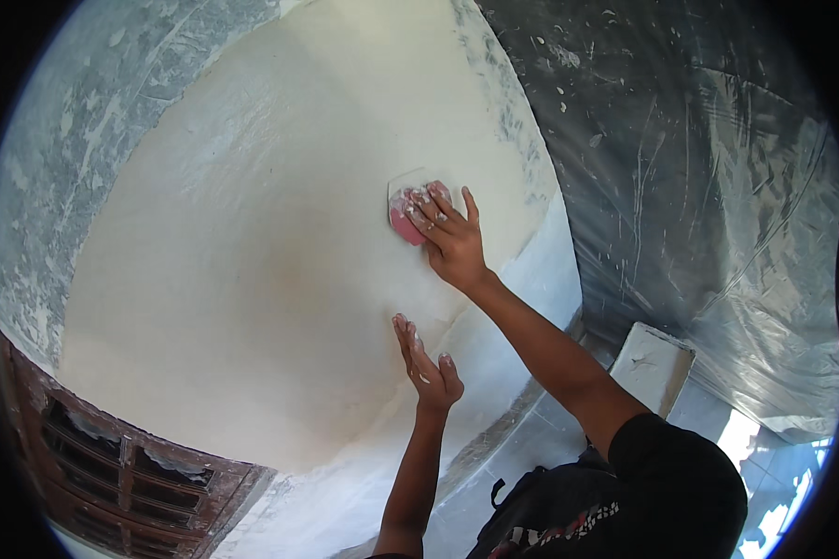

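My right hand (449, 238) presses a putty spreader (406, 222) with a pink grip and a pale, thin blade flat against the wall (280, 242). White plaster smears cover the fingers and part of the grip. Lower and a little to the left, my left hand (427, 365) is raised close to the wall, fingers stretched out and holding nothing; whether it touches the surface I cannot tell. Cream-coloured wet plaster coats most of the wall and shines at the upper left. Its left margin and upper right edge show patchy grey.
Dark plastic sheeting (662, 158), spattered white, hangs along the right. A rectangular tray (651, 373) with white plaster stands on the tiled floor (541, 438) behind my right arm. At the lower left is a brown wooden window frame or door (121, 466) with panes.
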Demonstrator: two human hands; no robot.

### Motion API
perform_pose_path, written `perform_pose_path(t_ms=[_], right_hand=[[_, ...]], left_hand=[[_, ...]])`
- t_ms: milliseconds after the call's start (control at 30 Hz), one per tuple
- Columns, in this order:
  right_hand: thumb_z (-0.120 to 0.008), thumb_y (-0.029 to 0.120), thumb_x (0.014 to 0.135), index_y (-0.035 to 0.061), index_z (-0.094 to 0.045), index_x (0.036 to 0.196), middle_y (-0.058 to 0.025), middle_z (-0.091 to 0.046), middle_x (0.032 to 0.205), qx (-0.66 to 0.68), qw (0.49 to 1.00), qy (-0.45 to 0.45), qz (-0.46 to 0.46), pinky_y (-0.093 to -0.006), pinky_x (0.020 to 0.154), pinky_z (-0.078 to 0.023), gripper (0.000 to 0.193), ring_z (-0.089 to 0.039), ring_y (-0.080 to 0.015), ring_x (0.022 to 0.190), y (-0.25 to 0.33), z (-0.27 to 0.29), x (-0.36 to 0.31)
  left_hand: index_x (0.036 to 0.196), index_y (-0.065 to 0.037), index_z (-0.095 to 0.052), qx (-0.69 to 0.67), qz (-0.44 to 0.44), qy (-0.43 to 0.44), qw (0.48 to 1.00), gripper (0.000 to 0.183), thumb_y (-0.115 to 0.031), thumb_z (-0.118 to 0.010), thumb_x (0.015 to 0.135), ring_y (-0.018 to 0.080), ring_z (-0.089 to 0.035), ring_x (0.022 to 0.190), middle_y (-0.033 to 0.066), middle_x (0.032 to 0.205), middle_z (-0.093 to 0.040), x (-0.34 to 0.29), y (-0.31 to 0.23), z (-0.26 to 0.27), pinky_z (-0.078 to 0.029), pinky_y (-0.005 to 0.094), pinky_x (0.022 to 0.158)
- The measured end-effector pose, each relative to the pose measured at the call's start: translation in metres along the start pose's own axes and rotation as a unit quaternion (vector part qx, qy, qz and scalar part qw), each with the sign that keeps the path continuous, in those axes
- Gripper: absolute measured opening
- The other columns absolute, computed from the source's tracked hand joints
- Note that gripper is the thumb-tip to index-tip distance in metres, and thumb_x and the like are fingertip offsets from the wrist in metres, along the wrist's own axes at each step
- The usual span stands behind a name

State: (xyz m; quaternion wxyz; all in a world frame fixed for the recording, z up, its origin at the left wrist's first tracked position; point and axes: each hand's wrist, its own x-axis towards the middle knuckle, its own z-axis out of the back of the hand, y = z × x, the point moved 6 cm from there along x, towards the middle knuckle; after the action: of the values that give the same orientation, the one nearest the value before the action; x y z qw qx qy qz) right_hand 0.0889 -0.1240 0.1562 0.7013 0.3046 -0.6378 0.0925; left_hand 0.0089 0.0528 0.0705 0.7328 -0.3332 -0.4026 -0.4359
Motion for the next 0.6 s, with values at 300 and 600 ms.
perform_pose_path(t_ms=[300,600], right_hand=[[-0.065,-0.006,0.083,0.0185,-0.074,0.121,-0.0015,-0.073,0.126,0.088,0.99,0.107,-0.031,-0.0632,0.122,-0.014,0.046,-0.064,-0.0215,0.127,0.005,0.063,-0.135],[-0.066,-0.005,0.081,0.0152,-0.074,0.121,-0.0033,-0.07,0.132,0.025,0.999,-0.009,0.034,-0.0598,0.122,-0.018,0.046,-0.057,-0.0249,0.136,-0.028,0.023,0.055]], left_hand=[[0.156,0.006,-0.021,0.04,0.039,-0.009,0.998,0.062,-0.01,-0.041,0.099,0.0611,-0.023,0.148,0.0347,0.16,-0.028,-0.005,-0.011,-0.012,-0.022,0.0663,0.12],[0.159,0.0,-0.017,0.058,0.018,-0.028,0.998,0.064,-0.008,-0.041,0.1,0.0606,-0.023,0.148,0.0306,0.162,-0.027,0.006,-0.036,-0.033,-0.023,0.0676,0.12]])
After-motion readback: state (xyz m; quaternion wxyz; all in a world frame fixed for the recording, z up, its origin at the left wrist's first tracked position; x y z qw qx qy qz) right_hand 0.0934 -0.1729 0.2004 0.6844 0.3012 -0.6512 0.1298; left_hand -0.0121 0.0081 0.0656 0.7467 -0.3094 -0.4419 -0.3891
